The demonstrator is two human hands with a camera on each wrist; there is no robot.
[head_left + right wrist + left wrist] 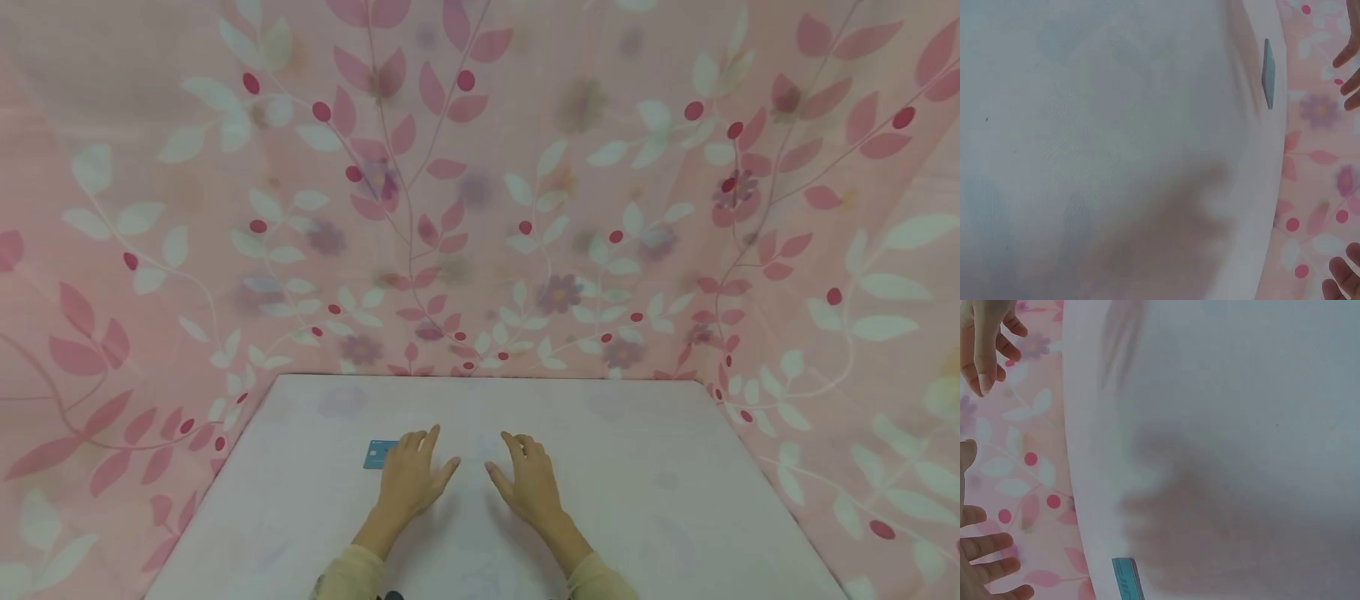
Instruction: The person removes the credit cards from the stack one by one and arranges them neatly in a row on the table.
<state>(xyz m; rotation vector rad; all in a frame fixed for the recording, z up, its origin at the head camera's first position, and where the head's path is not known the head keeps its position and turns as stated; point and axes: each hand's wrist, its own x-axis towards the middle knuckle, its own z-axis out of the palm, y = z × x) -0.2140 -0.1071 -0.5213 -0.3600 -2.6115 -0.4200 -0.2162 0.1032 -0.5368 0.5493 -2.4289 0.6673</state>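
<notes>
A flat blue card (pixel 378 454) with a small pale square on it lies on the white table (pixel 637 467), left of the middle. My left hand (pixel 408 479) is held over the table beside the card and covers its right end from the head camera. Nothing is in its fingers, which are extended with the thumb spread. Facing it across a gap, my right hand (pixel 531 483) is likewise empty with the thumb apart. In the left wrist view the card (pixel 1127 578) shows at the bottom. Edge-on, the card (pixel 1269 74) appears in the right wrist view.
Pink floral cloth (pixel 480 275) hangs behind the table and along both sides. Shadows of the hands fall on the white tabletop. A small dark round object (pixel 393 595) peeks in at the bottom edge of the head view.
</notes>
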